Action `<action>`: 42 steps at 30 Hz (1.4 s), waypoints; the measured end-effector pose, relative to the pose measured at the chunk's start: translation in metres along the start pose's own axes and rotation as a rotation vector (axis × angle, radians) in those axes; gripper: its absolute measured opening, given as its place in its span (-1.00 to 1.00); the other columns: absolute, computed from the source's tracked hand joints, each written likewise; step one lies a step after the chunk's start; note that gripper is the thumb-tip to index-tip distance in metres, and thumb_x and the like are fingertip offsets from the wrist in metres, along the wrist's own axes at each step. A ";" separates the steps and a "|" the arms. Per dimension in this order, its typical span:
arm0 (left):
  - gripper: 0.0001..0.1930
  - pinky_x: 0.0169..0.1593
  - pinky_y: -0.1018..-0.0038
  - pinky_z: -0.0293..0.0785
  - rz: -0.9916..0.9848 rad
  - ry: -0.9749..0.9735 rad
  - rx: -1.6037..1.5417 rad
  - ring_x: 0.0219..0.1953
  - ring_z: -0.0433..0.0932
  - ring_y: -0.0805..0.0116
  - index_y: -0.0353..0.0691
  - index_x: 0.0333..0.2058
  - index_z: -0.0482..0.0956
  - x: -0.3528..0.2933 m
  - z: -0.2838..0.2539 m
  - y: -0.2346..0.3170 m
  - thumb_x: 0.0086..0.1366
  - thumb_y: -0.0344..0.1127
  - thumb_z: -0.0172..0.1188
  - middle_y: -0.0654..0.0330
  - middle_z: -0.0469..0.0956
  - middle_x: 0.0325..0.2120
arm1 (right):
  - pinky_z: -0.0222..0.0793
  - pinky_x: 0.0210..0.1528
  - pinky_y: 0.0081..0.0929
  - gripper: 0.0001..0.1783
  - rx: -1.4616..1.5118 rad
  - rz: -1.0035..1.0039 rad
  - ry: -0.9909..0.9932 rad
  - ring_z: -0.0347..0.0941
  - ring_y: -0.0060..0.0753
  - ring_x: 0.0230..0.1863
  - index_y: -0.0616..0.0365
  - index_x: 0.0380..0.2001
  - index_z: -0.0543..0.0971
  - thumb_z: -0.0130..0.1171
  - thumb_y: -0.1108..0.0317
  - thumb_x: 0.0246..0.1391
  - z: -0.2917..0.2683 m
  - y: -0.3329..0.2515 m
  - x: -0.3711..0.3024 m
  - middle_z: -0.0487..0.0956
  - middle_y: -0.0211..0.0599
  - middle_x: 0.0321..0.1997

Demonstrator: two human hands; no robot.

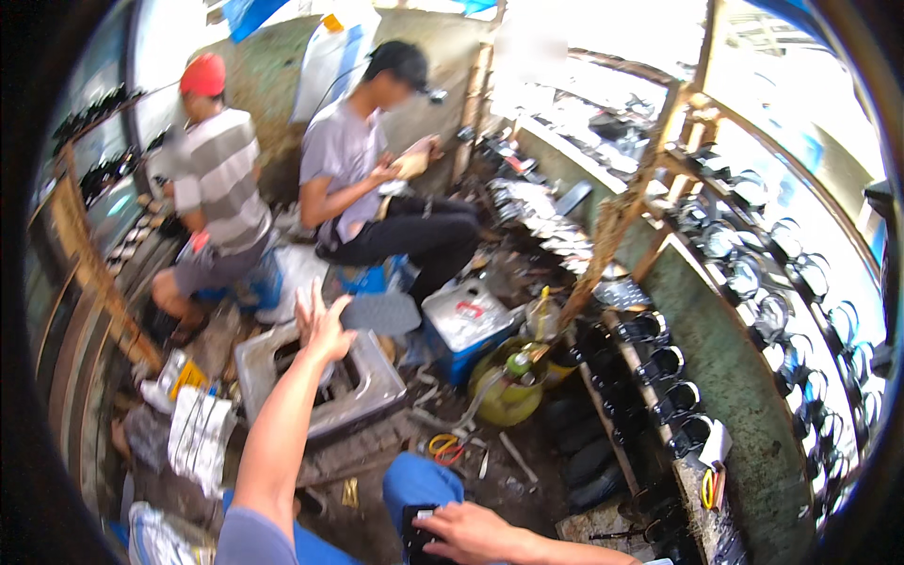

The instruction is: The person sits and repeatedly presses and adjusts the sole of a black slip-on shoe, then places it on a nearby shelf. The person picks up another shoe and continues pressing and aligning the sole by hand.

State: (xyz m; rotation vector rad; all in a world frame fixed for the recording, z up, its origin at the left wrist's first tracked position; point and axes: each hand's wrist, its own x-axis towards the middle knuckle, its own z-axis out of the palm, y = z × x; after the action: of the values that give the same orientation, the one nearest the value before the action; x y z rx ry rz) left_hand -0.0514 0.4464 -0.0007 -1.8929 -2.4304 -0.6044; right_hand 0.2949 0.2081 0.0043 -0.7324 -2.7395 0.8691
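My left hand (323, 328) reaches forward over a grey, square metal box (381, 377) with an open middle. At its thumb side it holds a dark grey, flat shoe sole (384, 314), which sticks out to the right. Some of that hand's fingers point up and away. Low in the view, by my blue-clad knee (419, 476), my right hand (471, 534) has its fingers over a black flat piece (412, 539). The kind of that piece is hard to make out, being partly under the hand.
Two people sit ahead, one in a red cap (202, 75), the other in a black cap (398, 64) handling a tan piece. A gas cylinder (513, 391) stands near a blue box (452, 344). Orange-handled scissors (446, 449) lie on the floor. Racks of black sandals (739, 278) line the right.
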 end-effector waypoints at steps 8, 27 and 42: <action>-0.44 0.01 0.16 0.58 0.093 0.106 -0.634 -0.11 0.64 0.02 -0.13 0.33 0.35 -0.100 -0.083 -0.040 0.43 -0.15 0.24 -0.07 0.55 0.06 | 0.55 0.04 -0.08 -0.56 0.283 0.134 -0.098 0.62 0.14 0.00 0.17 -0.01 0.63 0.36 0.06 0.22 -0.049 0.036 0.013 0.67 0.04 -0.04; -0.68 -0.04 0.13 0.61 0.203 -0.623 -0.766 -0.09 0.67 -0.06 -0.12 -0.11 0.64 -0.465 -0.024 0.051 0.42 0.01 0.26 0.04 0.69 -0.14 | 0.53 0.06 -0.27 -0.31 0.408 0.418 0.781 0.65 -0.18 -0.05 0.30 0.17 0.47 0.48 0.20 0.03 -0.038 0.147 0.283 0.69 -0.05 -0.07; 0.08 0.34 -0.01 0.30 -0.229 0.050 -0.348 0.26 0.38 -0.25 -0.26 0.40 0.19 -0.336 -0.074 -0.046 -0.04 -0.17 0.64 -0.22 0.36 0.27 | 0.49 0.16 -0.31 -0.36 0.625 0.015 0.151 0.60 -0.23 0.09 0.26 0.22 0.43 0.46 0.28 0.15 0.006 -0.004 0.179 0.65 0.01 0.00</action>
State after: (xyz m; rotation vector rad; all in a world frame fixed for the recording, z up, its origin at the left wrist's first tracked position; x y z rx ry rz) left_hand -0.0199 0.1012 -0.0243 -1.6763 -2.6731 -1.1372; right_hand 0.1373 0.2926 0.0051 -0.6478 -2.1381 1.4947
